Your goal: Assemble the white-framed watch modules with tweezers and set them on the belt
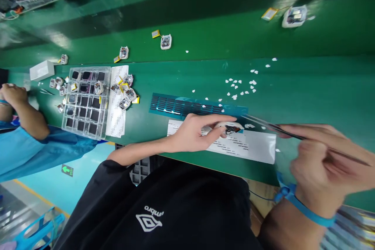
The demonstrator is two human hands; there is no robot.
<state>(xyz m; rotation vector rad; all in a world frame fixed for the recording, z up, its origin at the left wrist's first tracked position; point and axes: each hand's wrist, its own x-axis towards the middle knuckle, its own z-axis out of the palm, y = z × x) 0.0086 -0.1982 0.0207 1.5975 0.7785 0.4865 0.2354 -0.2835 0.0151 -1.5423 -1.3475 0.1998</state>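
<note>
My left hand (195, 133) pinches a small white electronic device (230, 127) with dark inner parts, between thumb and fingers. It is held over a white printed label sheet (258, 146). In my right hand (325, 156) is a pair of tweezers (281, 128), gripped like a pen. The tips point left, close to the device and the right end of a blue strip sheet (175, 105) with rows of dark pieces. Whether the tips hold anything is too small to tell. Small white round stickers (234, 97) lie scattered beyond the device.
On the left stands a clear compartment tray (68, 123) of dark squares, beside a second label sheet (113, 125) with several open devices (130, 93). More open devices with yellow-edged batteries (166, 41) lie further back. A co-worker's hand (14, 93) rests near a white box (41, 71).
</note>
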